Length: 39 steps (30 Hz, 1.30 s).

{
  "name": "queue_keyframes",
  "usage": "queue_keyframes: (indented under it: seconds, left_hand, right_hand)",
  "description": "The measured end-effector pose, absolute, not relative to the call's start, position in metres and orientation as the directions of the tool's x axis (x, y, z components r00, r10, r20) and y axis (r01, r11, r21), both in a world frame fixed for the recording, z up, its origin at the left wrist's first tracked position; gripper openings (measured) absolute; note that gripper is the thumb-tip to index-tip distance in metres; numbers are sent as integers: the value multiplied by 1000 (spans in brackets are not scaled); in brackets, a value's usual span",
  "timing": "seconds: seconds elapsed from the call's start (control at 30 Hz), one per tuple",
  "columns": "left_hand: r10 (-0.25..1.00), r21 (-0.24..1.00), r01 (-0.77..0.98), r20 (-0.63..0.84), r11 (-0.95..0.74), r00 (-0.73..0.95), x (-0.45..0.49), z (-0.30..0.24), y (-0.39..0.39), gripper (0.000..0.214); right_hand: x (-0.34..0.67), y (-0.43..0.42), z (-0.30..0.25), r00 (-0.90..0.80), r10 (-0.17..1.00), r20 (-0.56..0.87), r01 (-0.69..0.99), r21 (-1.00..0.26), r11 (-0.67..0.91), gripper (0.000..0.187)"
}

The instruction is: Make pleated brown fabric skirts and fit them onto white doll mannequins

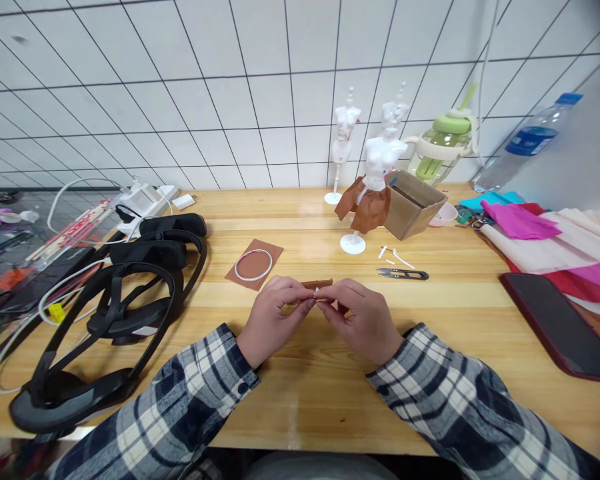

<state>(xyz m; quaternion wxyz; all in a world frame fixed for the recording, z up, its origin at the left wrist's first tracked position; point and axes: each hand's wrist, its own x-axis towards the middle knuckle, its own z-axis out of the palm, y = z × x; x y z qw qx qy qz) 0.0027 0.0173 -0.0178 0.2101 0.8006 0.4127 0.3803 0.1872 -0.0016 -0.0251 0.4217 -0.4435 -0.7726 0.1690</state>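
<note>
My left hand (277, 317) and my right hand (363, 317) meet fingertip to fingertip over the table. Both are closed in a pinch around a tiny white piece (317, 291), too small to name. Just behind the fingers shows a strip of brown fabric (319, 284), partly hidden; I cannot tell whether it is held or lies on the wood. Further left lies a brown fabric square (247, 276) with a silvery ring (253, 251) on it. Thread snips (404, 274) and small white bits (400, 257) rest beyond my right hand.
White mini dress forms (384, 152) stand at the back, one with brown fabric draped on it. Beside them are a cardboard box (414, 207), a green-lidded cup (443, 143) and a water bottle (530, 143). Black headsets (130, 293) lie left; a phone (560, 327) and fabrics (575, 240) right.
</note>
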Motion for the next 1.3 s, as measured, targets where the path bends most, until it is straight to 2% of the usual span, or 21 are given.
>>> queue_keyframes:
  seconds: [0.13,0.2,0.27,0.33,0.47,0.57,0.67,0.87,1.07,1.3]
  left_hand:
    - [827,650,512,416,-562,379,3,-18,16,6]
    - [837,657,522,390,-545,383,3,-17,15,6]
    - [842,658,530,371,-535,390,3,-16,14,7]
    - [846,658,534,366,-530,389,3,-15,13,8]
    - [846,660,531,374,-531,380,3,-14,13,11]
    - [840,659,524,381,-540,386,3,-14,14,11]
    - [837,658,520,383,-544,391,2,-14,16,13]
    - [844,662,525,399,-535,357,3,-12,17,11]
    - [849,658,537,410,-528,332,5,-12,19,10]
    - [835,642,534,429,-549,344,3,-13,20,13]
  right_hand:
    - [188,-3,-25,-268,790,551,627,-523,577,10]
    - [188,-3,-25,-268,800,537,639,-523,565,8]
    - [186,-3,-24,-248,834,493,609,-590,529,6]
    - [184,-2,-23,-201,886,417,530,-715,457,4]
    - [181,1,-22,-139,971,196,304,-924,230,4]
    - [181,3,-24,-156,987,35,153,-986,59,10]
    - [180,4,-26,-190,981,-42,95,-995,-24,16]
    - [180,1,-28,-169,985,17,108,-994,36,15]
    - [179,-2,-27,-160,959,232,311,-911,272,12]
    - [181,-3,-27,-161,936,313,371,-860,351,13]
